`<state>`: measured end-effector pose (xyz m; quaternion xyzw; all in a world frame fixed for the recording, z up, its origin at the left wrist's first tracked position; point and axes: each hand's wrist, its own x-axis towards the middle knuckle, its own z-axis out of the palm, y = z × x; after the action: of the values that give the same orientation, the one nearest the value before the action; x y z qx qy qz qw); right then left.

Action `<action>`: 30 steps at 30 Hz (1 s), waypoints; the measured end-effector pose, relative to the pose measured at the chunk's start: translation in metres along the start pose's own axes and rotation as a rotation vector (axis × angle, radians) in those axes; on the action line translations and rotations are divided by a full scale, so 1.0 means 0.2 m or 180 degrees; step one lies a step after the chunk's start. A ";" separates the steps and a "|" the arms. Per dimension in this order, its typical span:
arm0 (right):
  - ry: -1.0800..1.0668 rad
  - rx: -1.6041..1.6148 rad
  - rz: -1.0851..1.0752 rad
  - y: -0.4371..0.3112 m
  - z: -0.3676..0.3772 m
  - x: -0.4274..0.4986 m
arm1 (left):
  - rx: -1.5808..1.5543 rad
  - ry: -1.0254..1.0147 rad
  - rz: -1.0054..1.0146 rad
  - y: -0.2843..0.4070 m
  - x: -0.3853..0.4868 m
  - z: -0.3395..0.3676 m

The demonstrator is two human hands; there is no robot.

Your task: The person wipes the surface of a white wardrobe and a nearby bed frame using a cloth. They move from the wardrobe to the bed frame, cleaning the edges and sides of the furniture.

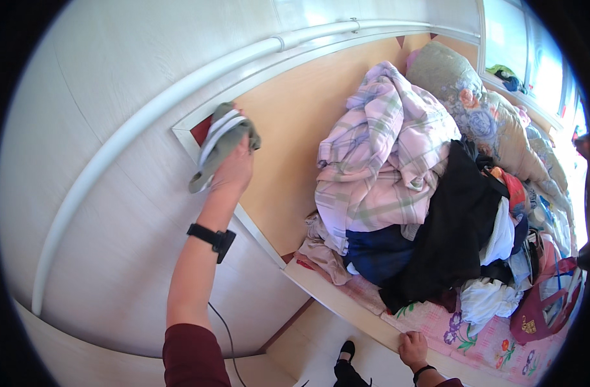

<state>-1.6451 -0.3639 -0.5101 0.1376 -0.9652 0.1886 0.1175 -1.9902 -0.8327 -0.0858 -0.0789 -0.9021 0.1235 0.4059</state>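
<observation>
My left hand (236, 167) holds a bunched grey-green cloth (222, 145) with white stripes against the corner of the white trim (183, 138) that frames a tan wall panel (280, 130). A patch of dark red shows beside the cloth. A black band with a dark device sits on that wrist. Low in the view, my right hand (413, 348) rests on the pale edge board (353, 302) of the bed, its fingers curled over the board. Nothing can be made out in it.
A pink plaid blanket (372, 169), black cloth (449, 232), floral quilt (498, 130) and maroon bag (541, 314) are heaped on the pink floral bed cover (449, 334). A white pipe (130, 126) runs along the wall. A cable (229, 334) hangs below my left arm.
</observation>
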 end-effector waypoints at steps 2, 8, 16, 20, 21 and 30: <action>-0.0049 -0.0015 0.0011 0.00 0.00 0.00 | -0.0179 -0.0276 -0.0028 0.05 0.07 0.07; -0.0012 -0.0028 0.0008 0.03 0.02 -0.01 | -0.0119 -0.0177 0.0122 0.18 0.19 0.18; -0.0127 -0.0007 0.0135 0.02 0.02 -0.01 | 0.0684 -0.0541 0.0410 0.00 0.02 -0.16; -0.0224 0.0075 0.0162 0.01 0.00 0.00 | 0.0745 -0.0624 0.0295 -0.15 -0.14 -0.42; -0.0200 0.0107 0.0147 0.01 -0.01 0.01 | 0.0778 -0.0697 0.0264 -0.17 -0.17 -0.46; -0.0121 0.0183 0.0056 0.00 -0.03 0.03 | 0.0478 -0.0855 0.0245 -0.19 -0.16 -0.47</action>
<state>-1.6505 -0.3624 -0.5023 0.1359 -0.9626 0.2147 0.0934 -1.8996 -0.8611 -0.0378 -0.0656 -0.9328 0.2155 0.2813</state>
